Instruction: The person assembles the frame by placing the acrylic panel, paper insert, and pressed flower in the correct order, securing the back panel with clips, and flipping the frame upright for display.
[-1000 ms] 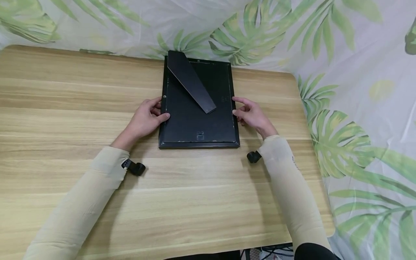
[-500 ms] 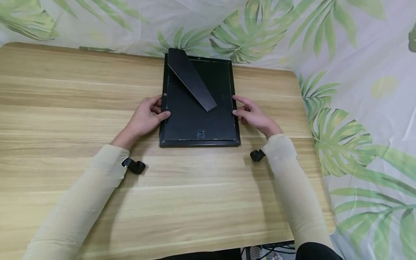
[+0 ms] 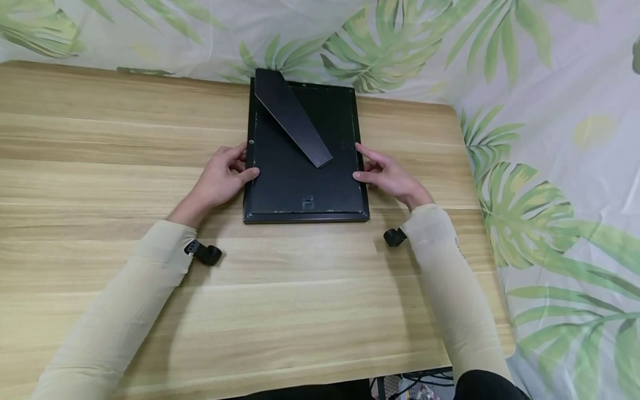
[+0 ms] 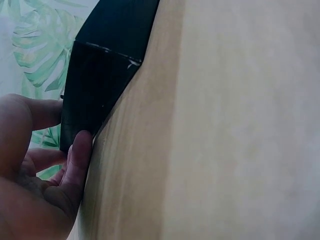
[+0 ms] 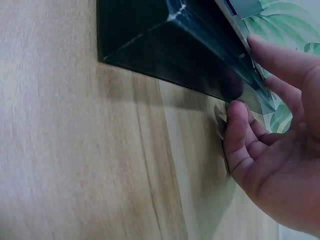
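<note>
A black picture frame (image 3: 310, 189) lies on the wooden table with its back upward. Its black easel stand (image 3: 292, 119) slants across the back, the wide end jutting past the frame's top left corner. At the left edge my left hand (image 3: 220, 175) grips the frame, thumb on the back and the other fingers along the side. My right hand (image 3: 390, 175) holds the right edge, its thumb lapping over the rim and its index finger farther up. Close by, the left wrist view shows the frame's side (image 4: 95, 90) at the left fingers; the right wrist view shows its other side (image 5: 165, 65).
The wooden table (image 3: 310, 300) backs onto a leaf-patterned curtain (image 3: 400, 33), close behind the frame. More curtain hangs along the right table edge. Cables (image 3: 425, 380) show below the front edge. Each sleeve carries a small black wrist camera (image 3: 206, 253).
My right thumb has slid slightly left, from the frame's side onto its back rim. The left hand keeps its hold. The whole head view has shifted a little.
</note>
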### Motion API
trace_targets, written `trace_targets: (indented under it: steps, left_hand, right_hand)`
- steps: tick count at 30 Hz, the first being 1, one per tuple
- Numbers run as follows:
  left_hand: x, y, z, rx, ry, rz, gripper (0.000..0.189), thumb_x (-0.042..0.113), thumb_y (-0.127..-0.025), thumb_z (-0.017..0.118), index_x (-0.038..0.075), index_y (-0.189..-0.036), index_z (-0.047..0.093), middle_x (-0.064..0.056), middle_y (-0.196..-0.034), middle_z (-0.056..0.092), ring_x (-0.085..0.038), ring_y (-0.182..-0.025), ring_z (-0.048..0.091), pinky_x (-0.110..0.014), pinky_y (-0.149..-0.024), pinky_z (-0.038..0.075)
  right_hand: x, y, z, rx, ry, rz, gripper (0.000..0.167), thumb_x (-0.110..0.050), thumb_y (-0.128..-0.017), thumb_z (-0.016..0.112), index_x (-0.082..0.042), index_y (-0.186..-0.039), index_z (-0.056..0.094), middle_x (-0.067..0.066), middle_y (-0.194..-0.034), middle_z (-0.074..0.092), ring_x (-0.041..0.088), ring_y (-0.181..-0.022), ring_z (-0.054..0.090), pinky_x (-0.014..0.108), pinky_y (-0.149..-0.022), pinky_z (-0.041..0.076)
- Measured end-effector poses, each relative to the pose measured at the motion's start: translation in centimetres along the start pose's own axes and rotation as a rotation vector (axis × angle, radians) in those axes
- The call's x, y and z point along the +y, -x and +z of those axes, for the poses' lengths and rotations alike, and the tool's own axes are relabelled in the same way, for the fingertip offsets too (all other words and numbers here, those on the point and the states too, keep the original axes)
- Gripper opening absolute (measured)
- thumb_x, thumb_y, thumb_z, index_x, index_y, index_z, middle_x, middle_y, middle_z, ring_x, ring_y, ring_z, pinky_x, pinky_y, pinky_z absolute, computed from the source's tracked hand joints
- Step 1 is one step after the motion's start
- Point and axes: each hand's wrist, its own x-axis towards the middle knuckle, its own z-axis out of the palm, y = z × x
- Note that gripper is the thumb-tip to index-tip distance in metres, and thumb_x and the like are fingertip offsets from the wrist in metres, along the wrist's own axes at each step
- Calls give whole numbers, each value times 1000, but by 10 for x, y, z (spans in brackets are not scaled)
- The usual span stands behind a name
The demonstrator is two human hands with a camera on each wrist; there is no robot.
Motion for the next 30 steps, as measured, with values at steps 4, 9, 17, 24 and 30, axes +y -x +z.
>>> trace_targets:
  steps: [4,9,17,24,30]
  left_hand:
    - [0,2,-1,-7,-3,0,67,17,-99,63,3,-156,30,-22,-130,46,-31,-106,53,-34,-85,41]
    - [-1,2,-2,-17,-2,5,68,19,-100,63,2,-156,30,-22,-131,45,-31,-106,52,-32,-84,39]
    - [1,1,-2,-24,-12,-7,67,19,-100,64,5,-157,32,-20,-132,46,-28,-106,52,-27,-80,43]
    - [1,0,-1,-21,5,-6,67,18,-99,64,3,-156,32,-21,-131,47,-32,-109,54,-34,-87,41]
    - [-1,0,-2,-19,-2,-14,68,20,-99,64,4,-157,32,-20,-131,47,-31,-110,54,-35,-88,41]
  right_hand:
    - [-3,1,0,-5,15,13,74,-18,-96,71,-32,-158,33,12,-107,50,23,-88,46,33,-75,44]
    - [-2,0,1,-6,-5,18,73,-17,-97,69,-36,-157,32,11,-104,47,24,-88,44,34,-75,41]
    - [-8,-3,8,7,189,-46,71,-27,-97,69,-36,-158,32,7,-82,38,24,-72,39,31,-65,34]
    - [-7,5,8,0,161,-32,97,-32,-90,78,-34,-162,14,14,-104,51,26,-86,47,34,-73,42]
    - [-12,30,10,-151,231,-98,128,-25,-74,92,-28,-163,-1,14,-135,33,31,-106,40,37,-77,43]
